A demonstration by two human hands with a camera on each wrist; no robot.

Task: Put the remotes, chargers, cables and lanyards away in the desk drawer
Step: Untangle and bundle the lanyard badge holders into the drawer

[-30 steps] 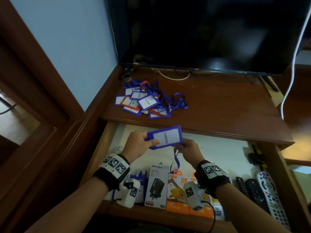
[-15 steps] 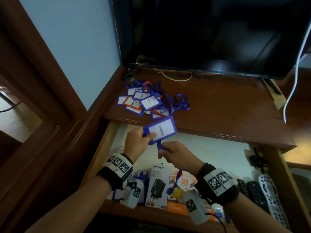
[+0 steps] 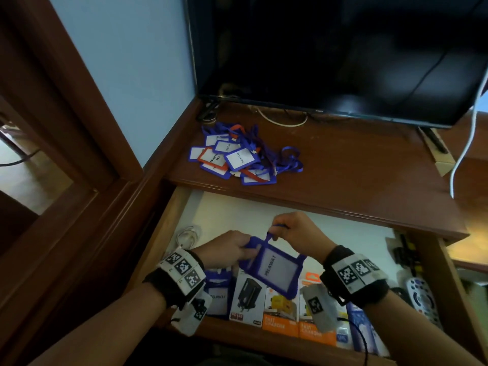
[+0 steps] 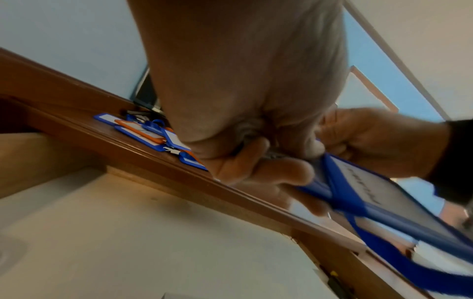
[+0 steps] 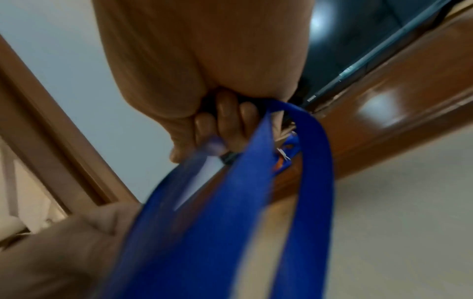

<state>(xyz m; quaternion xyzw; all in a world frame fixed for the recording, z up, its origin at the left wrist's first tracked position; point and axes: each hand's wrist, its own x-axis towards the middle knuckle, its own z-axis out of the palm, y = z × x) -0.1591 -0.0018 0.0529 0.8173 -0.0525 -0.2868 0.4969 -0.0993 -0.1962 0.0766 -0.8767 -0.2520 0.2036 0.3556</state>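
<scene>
Over the open drawer (image 3: 303, 220) I hold a blue badge holder (image 3: 273, 265) with a white card. My left hand (image 3: 232, 249) pinches its left corner (image 4: 320, 178). My right hand (image 3: 293, 231) grips the blue strap (image 5: 230, 212) at the holder's top. A pile of blue and orange lanyards (image 3: 237, 157) lies on the desk top (image 3: 356, 165) behind. Charger boxes (image 3: 280, 305) stand along the drawer's front, with a badge (image 3: 219, 294) at their left. Remotes (image 3: 420, 294) lie at the drawer's right, and a coiled white cable (image 3: 187, 236) at its left.
A dark television (image 3: 330, 56) stands at the back of the desk. A white cable (image 3: 467, 143) hangs at the right. A brown wooden frame (image 3: 79, 128) and a blue wall (image 3: 126, 62) close off the left side.
Both hands have come down from the desk edge into the drawer with the badge holder, which has tipped flatter. My right hand has shifted up to the strap at its top.
</scene>
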